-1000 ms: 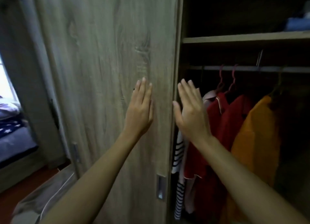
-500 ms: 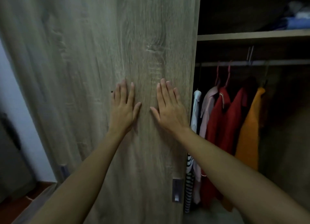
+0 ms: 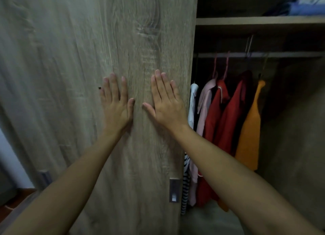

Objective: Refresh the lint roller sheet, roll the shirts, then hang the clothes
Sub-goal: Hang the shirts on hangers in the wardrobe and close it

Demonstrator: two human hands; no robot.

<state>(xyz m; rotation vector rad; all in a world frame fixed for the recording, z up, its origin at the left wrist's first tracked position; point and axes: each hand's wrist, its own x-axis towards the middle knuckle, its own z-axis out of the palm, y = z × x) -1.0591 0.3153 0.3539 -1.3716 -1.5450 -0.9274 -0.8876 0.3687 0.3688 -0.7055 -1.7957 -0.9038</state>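
A wooden shelf (image 3: pixel 255 20) runs across the top of the open wardrobe; folded blue cloth (image 3: pixel 306 9) lies on it at the far right; beneath it a rail (image 3: pixel 281 54) carries hangers with clothes (image 3: pixel 226 115).

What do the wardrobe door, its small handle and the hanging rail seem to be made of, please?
The wardrobe door looks like matt wood-grain board, perhaps laminate: pale grey-brown, with printed-looking grain and a knot. Its small handle seems to be brushed metal, grey, recessed into the panel. The hanging rail looks like a pale, smooth bar, possibly metal; the dim light leaves that open. Both hands press flat on the door.
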